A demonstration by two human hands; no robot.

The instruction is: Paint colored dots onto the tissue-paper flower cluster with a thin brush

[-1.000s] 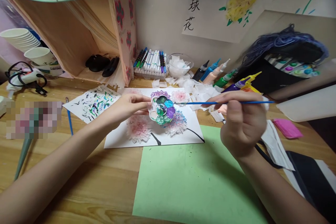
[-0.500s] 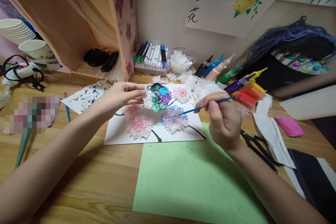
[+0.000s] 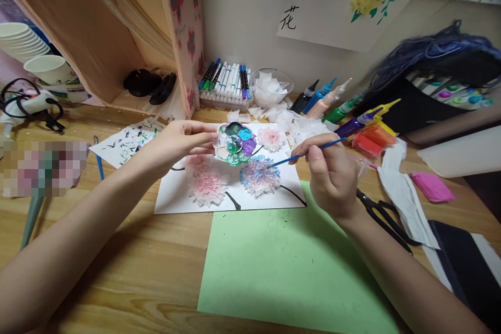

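Observation:
My left hand (image 3: 182,141) pinches the edge of a flower-shaped paint palette (image 3: 236,144), its wells smeared green, blue and purple. Between the fingers of my right hand (image 3: 331,172) is a thin blue paintbrush (image 3: 301,154), its tip at a blue-and-pink tissue paper flower (image 3: 260,176). That flower is stuck on a white sheet (image 3: 172,198) with drawn black stems. Pink tissue flowers (image 3: 207,183) share the sheet, and a smaller pink flower (image 3: 271,139) sits at its upper right. The palette is held above the sheet and covers part of it.
Under the white sheet's front edge lies green paper (image 3: 282,271). Black scissors (image 3: 385,216), a white paper strip (image 3: 403,193) and a pink packet (image 3: 432,187) lie right. Behind stand paint bottles (image 3: 321,100), markers (image 3: 227,81) and a bowl of tissue scraps (image 3: 272,88). Paper cups (image 3: 49,70) stand left.
The paintbrush has shifted slightly, its handle end now a little lower and further left, with the tip still at the blue-and-pink flower. My left hand and the palette barely move.

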